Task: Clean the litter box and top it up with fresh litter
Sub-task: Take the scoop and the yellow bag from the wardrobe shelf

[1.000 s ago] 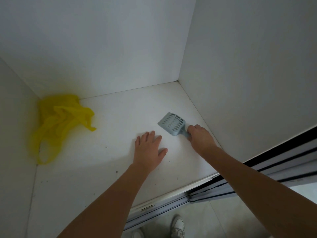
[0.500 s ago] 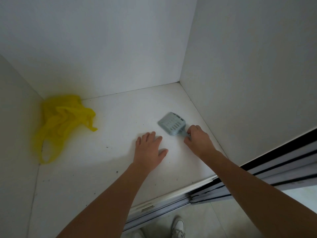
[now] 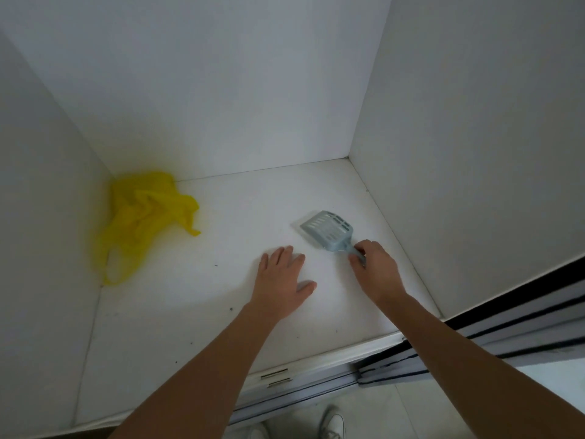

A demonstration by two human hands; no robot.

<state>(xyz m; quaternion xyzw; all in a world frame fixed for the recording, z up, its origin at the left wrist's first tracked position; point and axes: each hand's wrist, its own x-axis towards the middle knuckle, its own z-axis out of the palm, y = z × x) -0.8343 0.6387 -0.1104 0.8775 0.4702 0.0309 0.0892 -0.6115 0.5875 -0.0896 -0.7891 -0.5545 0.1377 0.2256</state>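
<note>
— Pinching the scoop where?
— By its thin handle, just right of the frame's centre; my right hand curls round it. It looks like light, stiff plastic, maybe slippery. My left hand lies flat, fingers spread, on the white shelf.

the handle of the scoop is mostly hidden under the curled fingers of the right hand; only a short stub shows beside the slotted head. the palm of the left hand lies face down on the white shelf, out of sight. both forearms are cut off by the picture's edges. the yellow bag in the left corner is blurred, and what it holds cannot be told. dark specks on the shelf are too small to name. two shoes are cropped at the bottom edge, and the sliding door runs off the right edge.
</note>
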